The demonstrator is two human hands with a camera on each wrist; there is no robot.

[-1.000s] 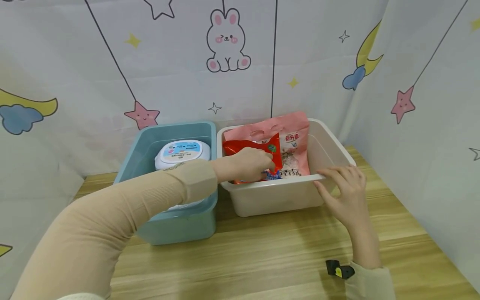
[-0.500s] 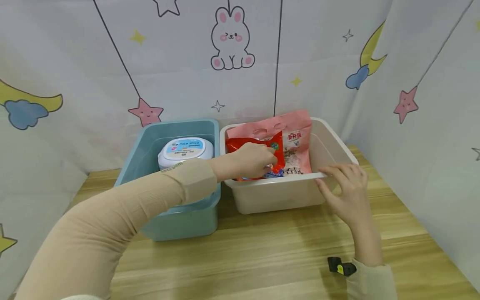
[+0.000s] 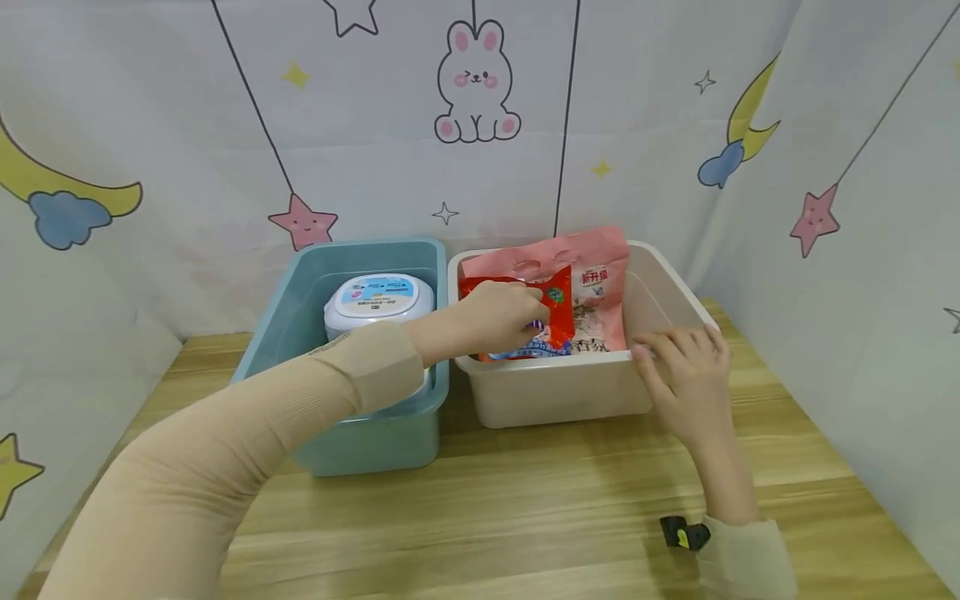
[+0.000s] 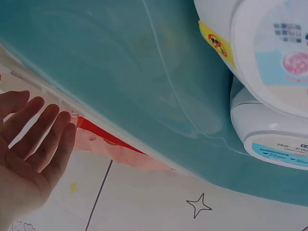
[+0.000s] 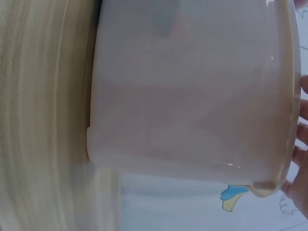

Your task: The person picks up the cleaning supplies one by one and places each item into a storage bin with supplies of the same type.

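My left hand (image 3: 502, 318) reaches over the near side of a white plastic bin (image 3: 558, 400). Under and beside it lie a red packet (image 3: 561, 293) and a blue printed packet (image 3: 536, 348); a small purple patch shows by its fingertips. In the left wrist view, the fingers (image 4: 57, 144) are loosely bent and spread, with nothing seen between them; the thumb is hidden. A pink bag (image 3: 607, 308) leans behind the packets. My right hand (image 3: 690, 375) grips the bin's front right rim, thumb outside and fingers over the edge; the right wrist view shows the bin's outer wall (image 5: 192, 96).
Left of the white bin stands a blue-green bin (image 3: 367, 450). White tubs with blue labels (image 3: 378, 296) sit inside it. A printed curtain (image 3: 375, 158) hangs behind the wooden table (image 3: 480, 525). A black strap piece (image 3: 684, 533) is by the right cuff.
The whole view has shifted slightly, so the bins appear further right. More of the blue packet shows under my left hand. My right hand stays on the rim.
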